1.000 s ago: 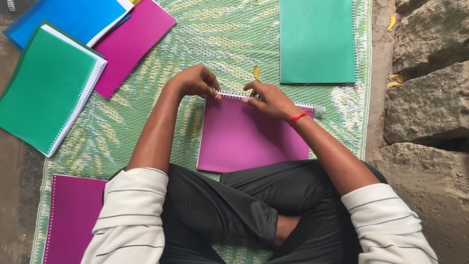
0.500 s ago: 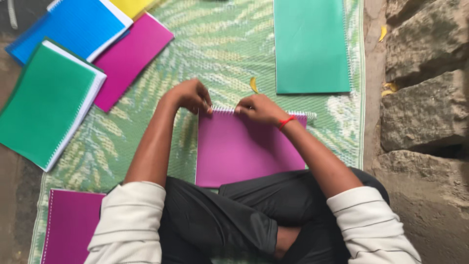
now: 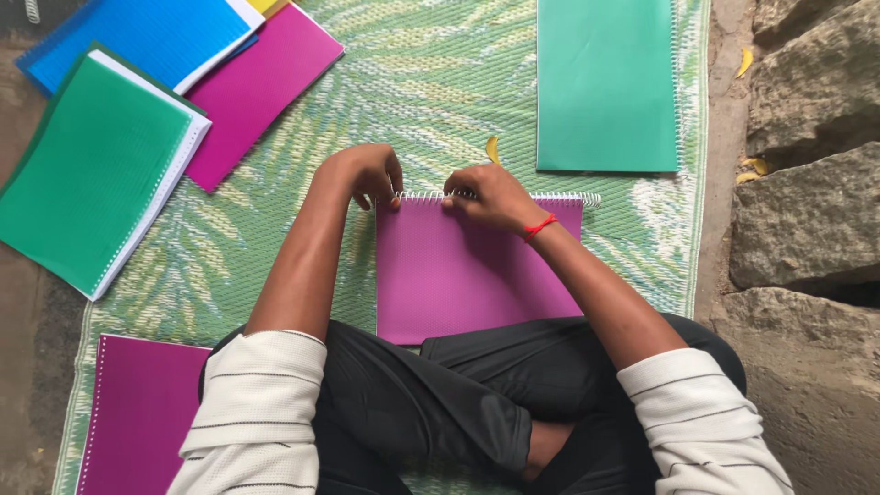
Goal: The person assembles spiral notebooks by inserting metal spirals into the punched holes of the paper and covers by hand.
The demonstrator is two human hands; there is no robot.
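A purple notebook (image 3: 458, 275) with a white spiral coil (image 3: 559, 197) along its far edge lies on the green woven mat (image 3: 275, 229) in front of my crossed legs. My left hand (image 3: 367, 172) pinches the coil at the notebook's far left corner. My right hand (image 3: 490, 197), with a red thread on the wrist, grips the coil near the middle of that edge. Both hands have fingers curled onto the coil.
A teal cover (image 3: 607, 82) lies beyond the notebook. At the far left are a green notebook (image 3: 87, 170), a blue one (image 3: 151, 37) and a magenta one (image 3: 257, 87). Another purple notebook (image 3: 137, 412) sits by my left knee. Rough stones (image 3: 807, 156) border the right.
My hands moved closer together on the coil; the right hand shifted left along the far edge. The view drifted slightly.
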